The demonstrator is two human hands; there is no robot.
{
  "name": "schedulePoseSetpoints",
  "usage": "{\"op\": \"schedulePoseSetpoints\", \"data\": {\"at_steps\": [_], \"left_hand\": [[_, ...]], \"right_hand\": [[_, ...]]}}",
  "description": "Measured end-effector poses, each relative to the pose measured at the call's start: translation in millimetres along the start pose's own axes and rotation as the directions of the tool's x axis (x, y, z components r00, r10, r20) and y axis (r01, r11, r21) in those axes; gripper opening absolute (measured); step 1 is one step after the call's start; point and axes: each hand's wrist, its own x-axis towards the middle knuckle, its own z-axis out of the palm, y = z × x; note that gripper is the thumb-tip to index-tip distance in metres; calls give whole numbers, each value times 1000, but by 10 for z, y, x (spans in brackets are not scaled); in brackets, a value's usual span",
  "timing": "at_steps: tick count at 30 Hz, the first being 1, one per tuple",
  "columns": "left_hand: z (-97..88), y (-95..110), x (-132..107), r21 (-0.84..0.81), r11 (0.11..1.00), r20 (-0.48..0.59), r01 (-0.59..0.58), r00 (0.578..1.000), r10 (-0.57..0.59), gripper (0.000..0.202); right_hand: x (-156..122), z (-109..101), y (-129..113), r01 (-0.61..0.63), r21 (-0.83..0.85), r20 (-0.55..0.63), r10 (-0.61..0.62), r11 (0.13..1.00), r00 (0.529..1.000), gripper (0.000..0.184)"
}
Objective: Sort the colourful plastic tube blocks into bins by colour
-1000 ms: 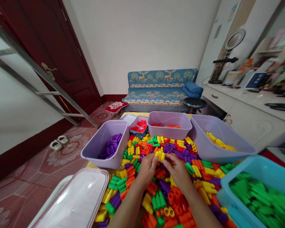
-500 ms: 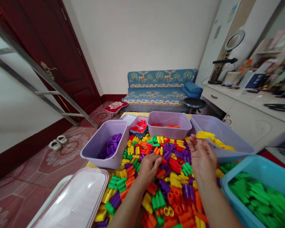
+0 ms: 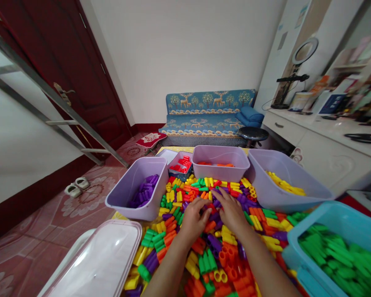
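Observation:
Plastic tube-shaped toy pieces in yellow, green, orange, red and purple cover the table. My left hand [image 3: 194, 218] hovers over the middle of the pile with curved fingers, thumb and fingertips apart, near a red piece [image 3: 212, 208]. Close beside it, my right hand [image 3: 233, 213] reaches palm down with fingers spread, its fingertips at purple pieces [image 3: 217, 202]. I see nothing held in either hand, though the undersides of the fingers are hidden. Yellow pieces [image 3: 285, 184] lie in the lilac bin [image 3: 261, 165] at the right.
A lilac bin [image 3: 116, 202] at left holds purple pieces. Behind the pile stand a small box [image 3: 185, 174] of red pieces and a lilac bin [image 3: 221, 169] with orange ones. A turquoise bin [image 3: 299, 243] at right holds green pieces. A clear lid [image 3: 95, 260] lies front left.
My right hand has left the right lilac bin, where it had yellow pieces at its fingers, and has moved left and down to the pile. My left hand has hardly moved.

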Motion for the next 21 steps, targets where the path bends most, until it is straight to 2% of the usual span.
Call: {"op": "schedulePoseSetpoints", "data": {"at_steps": [2,4,7,10,12,14,17,21], "left_hand": [[6,-7,0,-16,1000,-3,-4,1000,4,26],[10,-12,-1,-30,999,-24,-14,1000,13,33],[8,-15,-3,-58,998,-61,-20,998,17,47],[-9,-1,-6,-95,995,-80,-12,997,4,58],[-27,19,-7,-112,994,-74,-10,997,2,59],[-45,38,-8,-124,992,-49,-11,999,5,55],[-59,52,-10,-136,991,4,-3,1000,3,45],[-51,48,-10,-146,989,36,4,999,2,38]], "right_hand": [[-6,-40,-55,38,-48,4,-38,998,999,68],[-17,-61,-89,75,-16,-25,-75,997,997,64],[-46,-53,-124,91,167,-70,-80,982,994,54],[-89,-48,-180,59,393,-71,-34,918,997,51],[-117,-64,-226,22,478,-55,5,878,998,49],[-137,-93,-262,-20,476,-52,51,879,997,44],[-152,-133,-274,-53,377,-83,91,925,992,31],[-161,-129,-233,-51,263,-150,93,963,984,17]]}}
